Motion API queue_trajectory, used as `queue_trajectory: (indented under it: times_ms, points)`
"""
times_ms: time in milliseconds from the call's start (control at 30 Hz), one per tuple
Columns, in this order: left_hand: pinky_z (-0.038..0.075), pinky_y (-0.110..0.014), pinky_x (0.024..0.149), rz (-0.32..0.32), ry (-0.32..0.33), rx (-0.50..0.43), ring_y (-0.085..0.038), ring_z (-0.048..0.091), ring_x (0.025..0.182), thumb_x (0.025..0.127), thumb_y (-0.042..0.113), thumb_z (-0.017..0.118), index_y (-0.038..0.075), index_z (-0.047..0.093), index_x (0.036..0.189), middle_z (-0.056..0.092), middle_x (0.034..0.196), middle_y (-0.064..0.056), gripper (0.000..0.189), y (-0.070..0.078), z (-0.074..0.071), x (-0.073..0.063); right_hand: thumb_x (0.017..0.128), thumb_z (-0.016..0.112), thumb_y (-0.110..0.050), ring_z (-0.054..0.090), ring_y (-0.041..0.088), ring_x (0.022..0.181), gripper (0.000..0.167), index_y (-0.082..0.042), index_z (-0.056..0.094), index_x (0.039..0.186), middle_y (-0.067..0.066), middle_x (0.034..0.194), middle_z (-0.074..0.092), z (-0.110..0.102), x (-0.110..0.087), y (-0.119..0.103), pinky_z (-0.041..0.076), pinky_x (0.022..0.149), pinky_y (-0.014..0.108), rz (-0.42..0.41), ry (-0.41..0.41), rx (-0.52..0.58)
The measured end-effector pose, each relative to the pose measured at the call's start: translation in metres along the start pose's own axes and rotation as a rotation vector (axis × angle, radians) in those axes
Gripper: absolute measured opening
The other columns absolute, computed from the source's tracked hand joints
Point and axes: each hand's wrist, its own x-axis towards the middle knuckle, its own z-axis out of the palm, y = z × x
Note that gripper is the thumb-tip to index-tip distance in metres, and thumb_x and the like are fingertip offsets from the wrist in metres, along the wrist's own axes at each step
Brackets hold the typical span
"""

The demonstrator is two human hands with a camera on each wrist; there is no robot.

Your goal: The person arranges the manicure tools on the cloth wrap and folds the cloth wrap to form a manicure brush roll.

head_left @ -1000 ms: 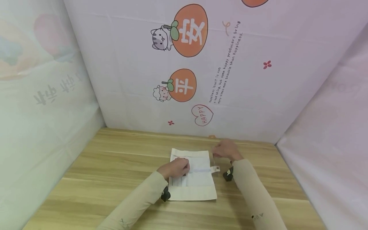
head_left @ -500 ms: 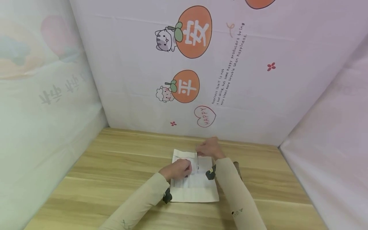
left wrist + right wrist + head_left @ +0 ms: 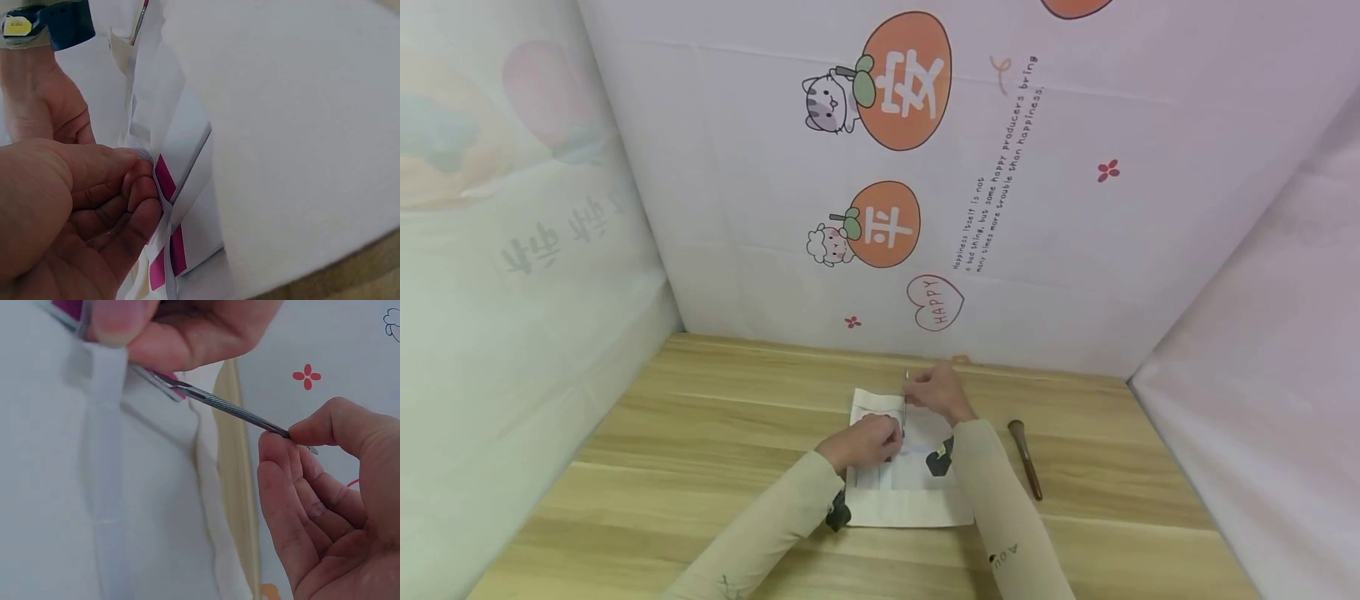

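A white fabric tool roll (image 3: 910, 507) lies unfolded on the wooden table, with a pale elastic band (image 3: 107, 487) across it. My left hand (image 3: 868, 439) pinches the band between thumb and curled fingers, lifting it a little. White flat pieces with magenta marks (image 3: 165, 178) sit under the band beside those fingers. My right hand (image 3: 942, 392) pinches a thin metal tool with a knurled shaft (image 3: 234, 410) near its far end, above the roll. The tool's other end reaches the band, right at my left fingertips, which partly hide it.
A dark-handled makeup brush (image 3: 1026, 460) lies on the wooden table (image 3: 700, 433), right of the roll and my right sleeve. Printed white cloth walls (image 3: 760, 275) stand at the back and both sides.
My right hand has moved left from the roll's right edge, bringing the metal tool to the band by my left hand. The brush has come into full view. My left hand has stayed on the band.
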Motion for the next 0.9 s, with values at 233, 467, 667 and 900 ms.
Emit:
queue_trajectory:
  times_ms: [233, 467, 667, 900]
  points:
    - [0.046, -0.023, 0.075, -0.009, 0.004, 0.003, -0.005, 0.050, 0.069, 0.103, 0.003, 0.059, 0.008, 0.064, 0.085, 0.058, 0.075, 0.005, 0.019, 0.002, -0.002, -0.002, 0.086, 0.076, -0.010, 0.075, 0.015, 0.072, 0.011, 0.000, 0.078, 0.089, 0.011, 0.083, 0.079, 0.004, -0.003, 0.011, 0.061, 0.069, 0.026, 0.007, 0.014, 0.068]
    - [0.047, -0.022, 0.072, -0.024, -0.006, -0.023, -0.005, 0.052, 0.069, 0.104, 0.004, 0.057, 0.007, 0.065, 0.088, 0.061, 0.076, 0.003, 0.018, 0.003, -0.002, -0.002, 0.086, 0.076, -0.007, 0.074, 0.015, 0.072, 0.009, 0.003, 0.078, 0.089, 0.013, 0.084, 0.078, 0.005, -0.011, 0.013, 0.063, 0.071, 0.028, 0.004, -0.007, 0.103]
    - [0.047, -0.022, 0.072, -0.034, 0.005, -0.040, -0.005, 0.052, 0.069, 0.103, 0.003, 0.058, 0.006, 0.067, 0.092, 0.063, 0.077, 0.003, 0.015, 0.004, -0.003, -0.004, 0.085, 0.079, -0.013, 0.072, 0.013, 0.075, 0.012, -0.003, 0.081, 0.090, 0.009, 0.083, 0.080, 0.003, -0.016, 0.014, 0.056, 0.072, 0.023, 0.030, -0.058, 0.009]
    - [0.046, -0.022, 0.071, -0.023, 0.003, -0.039, -0.004, 0.051, 0.068, 0.102, 0.003, 0.056, 0.007, 0.067, 0.092, 0.061, 0.077, 0.005, 0.015, 0.003, -0.002, -0.003, 0.085, 0.078, -0.011, 0.072, 0.014, 0.076, 0.010, -0.004, 0.082, 0.090, 0.008, 0.085, 0.080, -0.003, -0.026, 0.014, 0.057, 0.072, 0.026, 0.028, -0.146, -0.029]
